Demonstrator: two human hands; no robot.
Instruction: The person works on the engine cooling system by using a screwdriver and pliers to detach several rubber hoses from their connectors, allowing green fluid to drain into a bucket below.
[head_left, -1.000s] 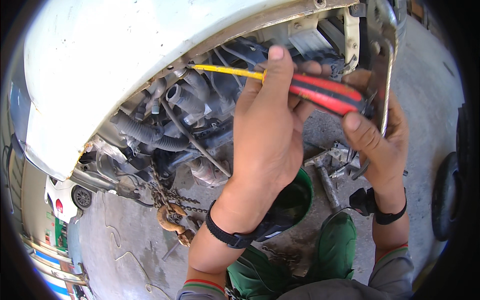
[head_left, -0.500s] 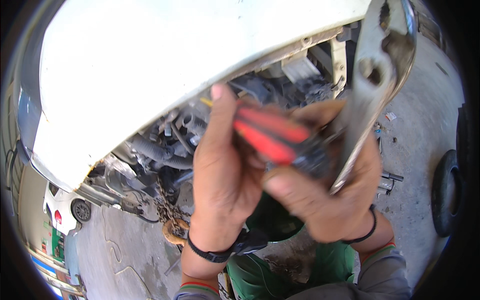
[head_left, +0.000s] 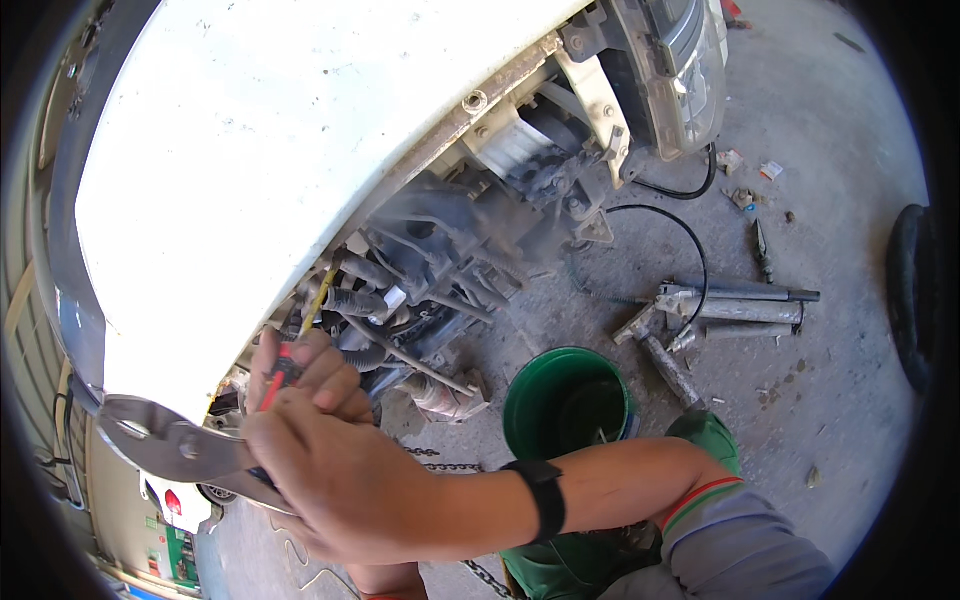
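Observation:
At the left edge of the engine bay, my two hands are close together. My right hand (head_left: 345, 485) is closed around slip-joint pliers (head_left: 185, 442), whose metal jaws stick out to the left; its grip hides the handles. Just beyond it, the bent fingers of my left hand (head_left: 318, 370) close on a red-and-black handled tool (head_left: 283, 372). My right thumb and fingertips also come against that handle. The tool's working end is hidden. A yellow rod-like piece (head_left: 320, 297) stands among the hoses just above my left fingers.
The white hood (head_left: 230, 170) overhangs the exposed hoses (head_left: 360, 300). A headlight (head_left: 690, 80) is at upper right. A green bucket (head_left: 519, 405) stands on the floor between my arm and a metal jack (head_left: 745, 308). Chain (head_left: 450, 467) lies below my forearm; a tire (head_left: 905, 300) is at far right.
Both hands have moved left and down from the middle, taking the pliers and red-and-black handled tool along. The pliers' jaws now point left instead of up. More of the bay and floor shows.

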